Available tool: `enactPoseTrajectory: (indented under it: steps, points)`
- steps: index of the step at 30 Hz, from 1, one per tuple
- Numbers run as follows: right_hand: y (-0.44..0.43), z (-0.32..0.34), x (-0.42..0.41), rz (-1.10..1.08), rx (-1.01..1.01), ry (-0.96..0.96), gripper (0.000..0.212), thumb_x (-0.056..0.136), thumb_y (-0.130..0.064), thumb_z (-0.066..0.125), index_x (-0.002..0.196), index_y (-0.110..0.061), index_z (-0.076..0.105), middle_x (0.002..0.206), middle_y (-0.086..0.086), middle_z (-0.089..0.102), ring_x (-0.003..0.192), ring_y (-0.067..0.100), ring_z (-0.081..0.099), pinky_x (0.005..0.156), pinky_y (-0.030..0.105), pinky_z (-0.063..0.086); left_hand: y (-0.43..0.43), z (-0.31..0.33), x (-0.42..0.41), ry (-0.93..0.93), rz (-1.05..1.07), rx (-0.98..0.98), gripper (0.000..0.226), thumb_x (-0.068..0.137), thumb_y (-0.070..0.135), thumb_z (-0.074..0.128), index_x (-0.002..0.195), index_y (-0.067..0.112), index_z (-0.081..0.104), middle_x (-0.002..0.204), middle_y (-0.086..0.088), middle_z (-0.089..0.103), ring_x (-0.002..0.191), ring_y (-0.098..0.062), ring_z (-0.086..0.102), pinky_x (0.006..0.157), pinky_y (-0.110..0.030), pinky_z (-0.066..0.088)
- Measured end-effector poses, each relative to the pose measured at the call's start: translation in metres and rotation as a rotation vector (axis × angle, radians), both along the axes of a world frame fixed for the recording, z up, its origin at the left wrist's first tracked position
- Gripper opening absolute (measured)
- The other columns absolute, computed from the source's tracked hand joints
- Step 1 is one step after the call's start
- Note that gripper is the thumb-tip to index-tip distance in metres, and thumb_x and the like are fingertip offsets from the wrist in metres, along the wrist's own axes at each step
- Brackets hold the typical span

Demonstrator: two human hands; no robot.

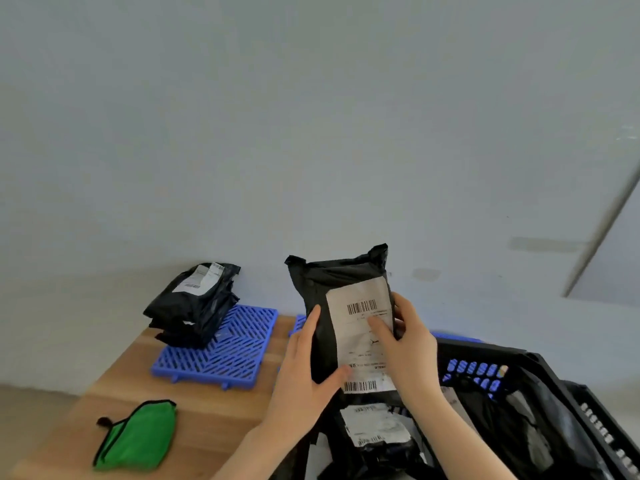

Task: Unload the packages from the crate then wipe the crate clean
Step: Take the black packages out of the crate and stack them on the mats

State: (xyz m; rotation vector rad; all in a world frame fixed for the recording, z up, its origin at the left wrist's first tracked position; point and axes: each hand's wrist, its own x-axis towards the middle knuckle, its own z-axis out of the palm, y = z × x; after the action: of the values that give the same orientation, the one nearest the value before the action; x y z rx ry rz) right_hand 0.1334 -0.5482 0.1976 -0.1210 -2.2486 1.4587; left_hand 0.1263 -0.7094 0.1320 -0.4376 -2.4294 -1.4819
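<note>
A black package (322, 299) with a white label is held upright above the black crate (540, 372), left grip (301, 372) and right grip (412, 351) both clasping its sides. Left of them, stacked packages (194, 306) rest on a blue mat (235, 351); a green cloth (138, 438) lies on the worktop (207, 410).

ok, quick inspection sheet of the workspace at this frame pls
Surface: wooden table, two blue slotted mats; near one, far one mostly hidden.
Job's things: black crate at right with packages inside; one held package upright above it; stack of unloaded packages on the near mat.
Clutter: green cloth lying on table, untouched.
Grippers: left hand and right hand both grip the held package.
Cables: nothing seen.
Surroundings: plain pale wall.
</note>
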Motion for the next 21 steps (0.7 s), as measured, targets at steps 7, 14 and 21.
enactPoseTrajectory:
  steps: [7,14,21]
  points:
    - [-0.111,-0.009,-0.044,0.177,-0.042,-0.002,0.052,0.087,-0.026,0.067,0.13,-0.042,0.042,0.122,-0.013,0.057,0.097,0.004,0.061,0.07,0.025,0.058,-0.111,0.005,-0.026,-0.005,0.133,0.018,0.095,0.081,0.039,0.076,0.138,0.062,0.004,0.131,0.026,0.031,0.113,0.034,0.023,0.08,0.008,0.032]
    - [-0.212,-0.033,-0.081,0.353,-0.033,-0.015,0.063,0.089,-0.011,0.06,0.126,-0.056,0.036,0.118,-0.013,0.052,0.106,0.003,0.058,0.073,0.024,0.057,-0.225,-0.013,-0.06,0.014,0.307,-0.015,0.096,0.079,0.038,0.078,0.134,0.068,0.006,0.139,0.024,0.035,0.122,0.021,0.03,0.09,0.001,0.031]
    - [-0.262,-0.057,-0.119,0.466,0.055,-0.14,0.078,0.09,-0.011,0.06,0.142,-0.054,0.02,0.129,-0.027,0.045,0.112,-0.009,0.047,0.065,0.008,0.05,-0.28,-0.03,-0.098,0.021,0.358,-0.052,0.088,0.081,0.032,0.076,0.137,0.059,0.013,0.141,0.013,0.028,0.129,0.002,0.029,0.095,0.0,0.027]
